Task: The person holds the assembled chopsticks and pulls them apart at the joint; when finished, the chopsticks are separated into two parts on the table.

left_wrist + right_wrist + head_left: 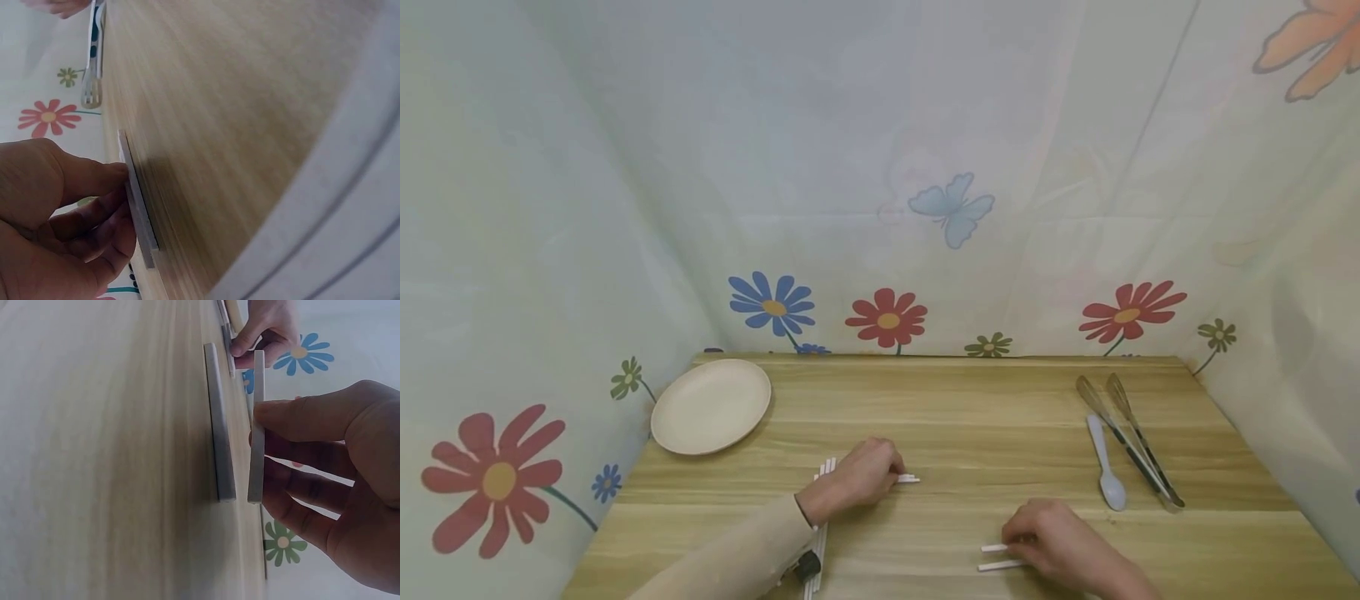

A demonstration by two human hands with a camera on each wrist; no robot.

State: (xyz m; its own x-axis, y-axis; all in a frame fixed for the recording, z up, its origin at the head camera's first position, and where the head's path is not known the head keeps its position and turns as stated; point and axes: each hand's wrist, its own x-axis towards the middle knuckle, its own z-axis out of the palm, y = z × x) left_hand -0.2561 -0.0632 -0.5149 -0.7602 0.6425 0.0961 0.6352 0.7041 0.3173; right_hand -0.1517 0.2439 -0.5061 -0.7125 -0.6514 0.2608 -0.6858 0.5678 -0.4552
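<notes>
My left hand (859, 475) pinches a short white stick (139, 206) between thumb and fingers, low over the wooden table. A second stick edge shows right alongside it. Under my left forearm lie several long white sticks (822, 533) side by side, partly hidden by the sleeve; they loom large and blurred in the left wrist view. To the right, my right hand (1060, 542) holds another short white stick (257, 431) between thumb and fingertips. Parallel to that one, a separate short stick (219, 425) lies on the table, on the side nearer me.
A round cream plate (711, 407) sits at the table's back left. Metal tongs (1131, 442) and a pale plastic spoon (1103, 467) lie at the right, close together. Flower-printed curtain (850, 167) surrounds the wooden table (940, 417) at the back and sides.
</notes>
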